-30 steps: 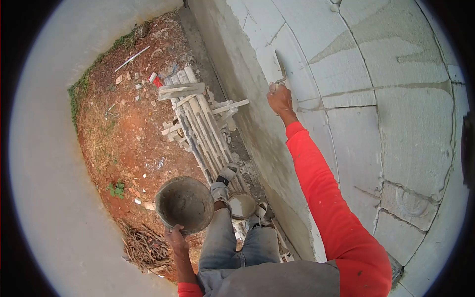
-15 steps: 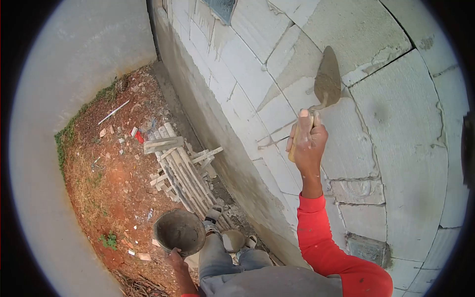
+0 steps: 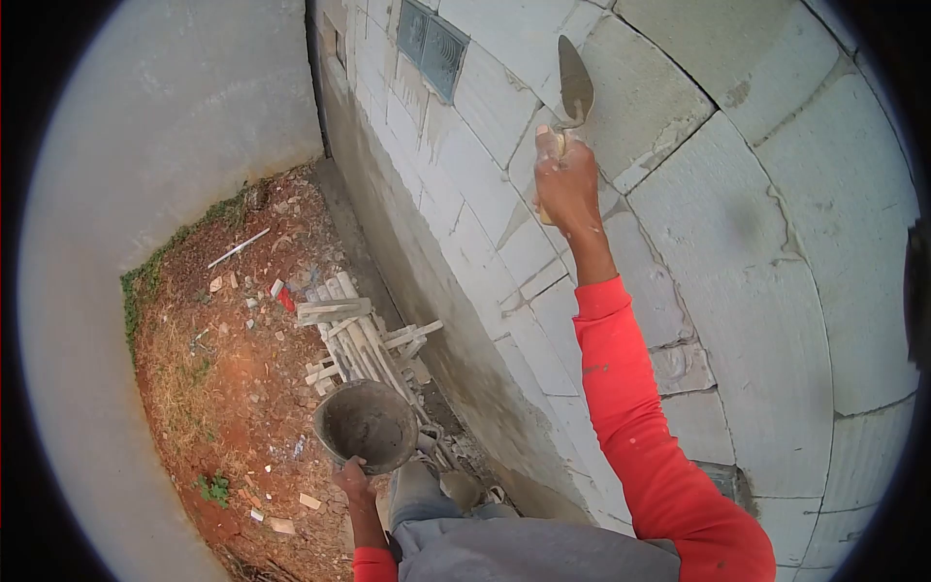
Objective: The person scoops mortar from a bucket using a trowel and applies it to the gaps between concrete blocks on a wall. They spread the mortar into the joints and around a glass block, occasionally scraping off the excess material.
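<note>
My right hand point(image 3: 567, 182) is closed round the handle of a pointed trowel point(image 3: 576, 81). The blade lies close against the pale block wall point(image 3: 718, 291); whether it touches cannot be made out. Low on the left, my left hand point(image 3: 353, 479) grips the rim of a dark round bucket point(image 3: 341, 419), its thumb over the edge. Grey residue, seemingly mortar, coats the inside of the bucket. Smears of grey mortar run along several joints between the blocks.
Below stands a scaffold of poles and boards point(image 3: 357, 339) beside the wall's rough base. Reddish ground point(image 3: 223, 388) with rubble lies to the left, bordered by a smooth grey wall point(image 3: 165, 126). A patterned vent block point(image 3: 432, 48) sits high in the block wall.
My right hand and the trowel have moved up and to the left along the wall. The bucket has come slightly up and right with my left hand. The view has shifted too.
</note>
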`<state>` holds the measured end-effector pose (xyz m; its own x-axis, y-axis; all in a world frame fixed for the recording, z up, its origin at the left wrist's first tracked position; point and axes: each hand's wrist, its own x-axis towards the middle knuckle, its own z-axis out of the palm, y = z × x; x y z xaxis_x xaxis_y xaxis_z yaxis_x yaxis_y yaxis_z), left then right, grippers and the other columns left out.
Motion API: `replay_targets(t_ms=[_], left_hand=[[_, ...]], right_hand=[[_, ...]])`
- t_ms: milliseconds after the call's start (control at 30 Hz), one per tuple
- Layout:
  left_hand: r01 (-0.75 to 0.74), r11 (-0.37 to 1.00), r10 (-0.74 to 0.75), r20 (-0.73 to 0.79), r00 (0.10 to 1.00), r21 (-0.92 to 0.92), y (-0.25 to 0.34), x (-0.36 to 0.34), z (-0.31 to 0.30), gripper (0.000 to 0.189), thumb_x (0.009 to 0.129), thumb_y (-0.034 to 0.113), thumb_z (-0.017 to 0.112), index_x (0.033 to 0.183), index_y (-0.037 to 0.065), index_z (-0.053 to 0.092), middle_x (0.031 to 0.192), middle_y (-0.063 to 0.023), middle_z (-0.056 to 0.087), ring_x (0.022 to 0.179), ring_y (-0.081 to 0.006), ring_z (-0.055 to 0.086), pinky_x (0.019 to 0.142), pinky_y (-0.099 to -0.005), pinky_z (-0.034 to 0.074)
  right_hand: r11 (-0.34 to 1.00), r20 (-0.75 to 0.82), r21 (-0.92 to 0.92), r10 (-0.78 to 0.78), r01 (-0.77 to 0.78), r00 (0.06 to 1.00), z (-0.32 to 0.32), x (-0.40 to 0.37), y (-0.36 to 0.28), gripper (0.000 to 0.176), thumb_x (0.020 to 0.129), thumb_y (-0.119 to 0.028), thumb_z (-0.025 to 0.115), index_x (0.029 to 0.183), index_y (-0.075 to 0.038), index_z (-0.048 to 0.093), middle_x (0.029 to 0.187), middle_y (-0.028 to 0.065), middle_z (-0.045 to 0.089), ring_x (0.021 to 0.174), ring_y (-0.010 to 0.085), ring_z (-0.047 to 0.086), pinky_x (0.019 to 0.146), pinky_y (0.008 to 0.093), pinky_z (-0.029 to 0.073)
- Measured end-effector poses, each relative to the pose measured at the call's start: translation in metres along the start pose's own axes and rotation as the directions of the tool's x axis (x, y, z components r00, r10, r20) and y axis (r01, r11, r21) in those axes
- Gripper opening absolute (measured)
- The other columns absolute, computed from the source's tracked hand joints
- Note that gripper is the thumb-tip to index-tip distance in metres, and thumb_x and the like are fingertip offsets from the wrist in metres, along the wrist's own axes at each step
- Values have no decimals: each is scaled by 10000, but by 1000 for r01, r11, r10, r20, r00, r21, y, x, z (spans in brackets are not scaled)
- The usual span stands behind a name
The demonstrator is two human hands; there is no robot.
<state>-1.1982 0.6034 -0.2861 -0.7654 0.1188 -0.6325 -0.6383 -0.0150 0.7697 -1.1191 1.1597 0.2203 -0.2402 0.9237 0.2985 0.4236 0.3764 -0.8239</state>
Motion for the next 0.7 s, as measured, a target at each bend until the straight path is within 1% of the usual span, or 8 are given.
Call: replay_targets(t_ms=[100,200,300,400,500,600,633,700], left_hand=[[-21,999,22,-38,999,40,10,-16,-1,311,737,-23,654,1040,42,649,865,-25,609,616,-175,577,428,-329,365],[92,996,-90,-99,991,20,36,-38,-5,534,699,-122,585,1209,-11,703,1050,-55,712,906,-243,687,782,-353,551],[27,999,-30,-194,981,-17,29,-39,-33,520,689,-99,595,1195,-30,696,1042,-71,702,854,-246,676,734,-372,551],[168,982,-186,-243,952,-90,42,-59,-56,522,679,-65,614,1197,-60,673,1047,-99,690,807,-257,665,695,-396,554],[29,999,-15,-285,958,46,25,-46,-90,545,665,-47,621,1208,-84,645,1059,-124,681,786,-278,656,685,-416,557],[-16,1000,12,-251,968,-13,5,-34,-120,553,661,-44,612,1210,-106,633,1086,-141,684,820,-310,674,700,-426,565],[-9,1000,5,-278,961,-11,3,-39,-119,547,660,-38,611,1201,-116,633,1089,-151,684,826,-318,677,712,-428,570],[-10,1000,13,-311,950,13,16,-40,-121,535,658,-26,611,1181,-137,634,1097,-169,686,837,-336,685,735,-432,580]], right_hand=[[962,181,-183,233,-200,955,25,29,5,423,1091,-358,606,991,46,684,847,224,742,736,371,751,713,488,600],[910,242,-377,278,-174,929,74,30,71,438,1075,-360,594,1058,61,714,998,291,767,972,451,762,876,530,598],[910,188,-370,273,-190,943,72,1,87,450,1060,-350,583,1085,72,738,1131,345,759,1152,509,723,1008,560,569],[842,244,-534,246,-82,938,67,-30,125,439,1054,-336,591,1075,74,744,1142,340,759,1127,514,729,1006,557,573],[859,280,-470,366,-206,888,82,-40,118,435,1054,-331,590,1110,76,732,1127,344,759,1109,518,732,1000,562,575],[901,199,-351,336,-253,921,87,-39,120,411,1045,-298,592,1134,85,713,1054,346,762,1057,499,757,943,553,600],[903,162,-331,340,-274,926,80,-46,122,405,1043,-288,592,1138,87,710,1037,346,763,1043,494,763,928,548,606],[869,225,-351,441,-350,869,63,-65,124,385,1056,-283,589,1114,83,694,985,322,762,955,478,774,867,539,612]])
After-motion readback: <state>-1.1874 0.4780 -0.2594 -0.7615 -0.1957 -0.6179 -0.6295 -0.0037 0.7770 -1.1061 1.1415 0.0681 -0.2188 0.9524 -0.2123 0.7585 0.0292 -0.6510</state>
